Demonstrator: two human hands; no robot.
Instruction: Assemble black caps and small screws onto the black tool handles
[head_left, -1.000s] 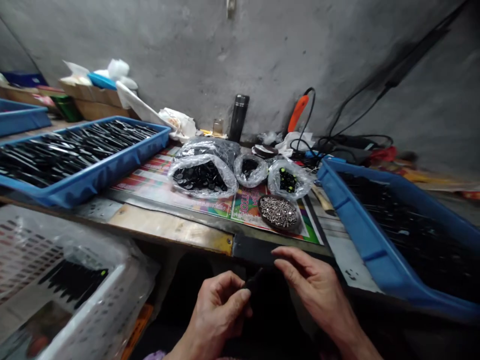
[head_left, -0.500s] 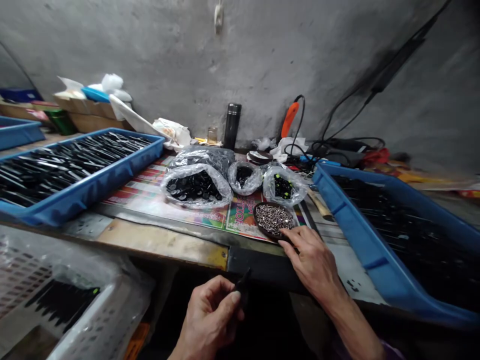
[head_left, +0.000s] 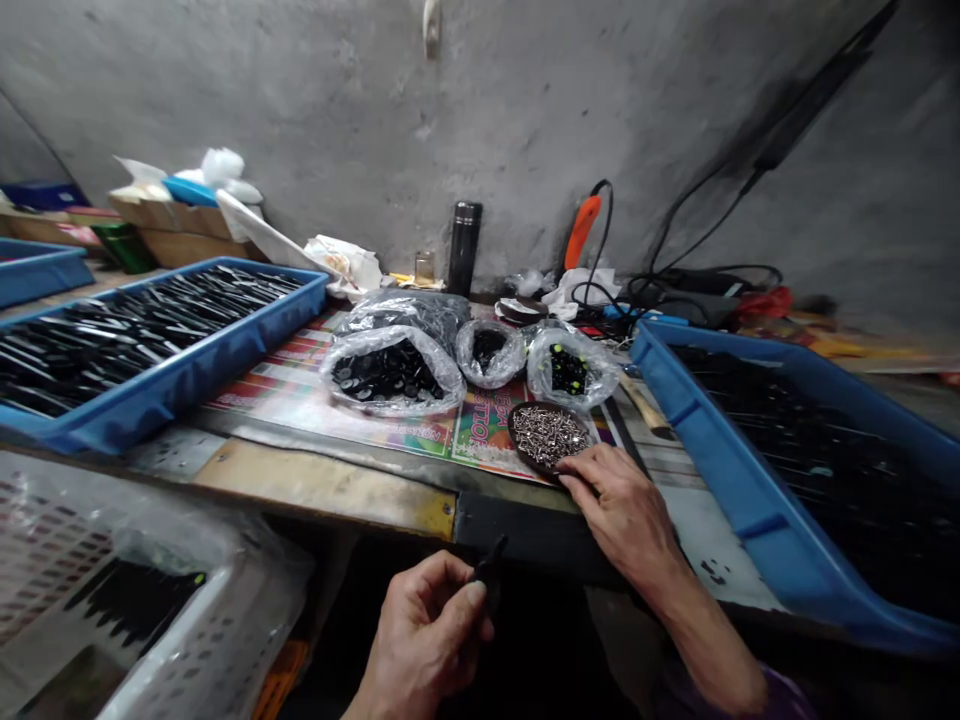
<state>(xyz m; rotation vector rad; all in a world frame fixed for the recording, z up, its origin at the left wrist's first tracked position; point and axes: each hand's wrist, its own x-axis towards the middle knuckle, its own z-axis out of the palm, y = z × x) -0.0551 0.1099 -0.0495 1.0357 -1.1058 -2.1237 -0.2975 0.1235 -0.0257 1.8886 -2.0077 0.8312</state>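
My left hand is closed, thumb against fingers, around a small black part with a narrow tip pointing up. It is in front of the bench edge, and the dark background hides the part's lower end. My right hand reaches to the near right rim of a round dark dish heaped with small silvery screws. Its thumb and forefinger are pinched together at the rim; whatever is between them is too small to make out. Behind the dish stands an open plastic bag of black pieces with yellow-green spots.
Two more open bags hold black parts. A blue tray of long black pieces lies left, another blue tray right. A lined white basket stands low at left. Behind are a black flask and an orange-handled tool.
My right thumb and forefinger have drawn closer together at the dish rim, and the hand has shifted very slightly. My left hand keeps the black part almost where it was.
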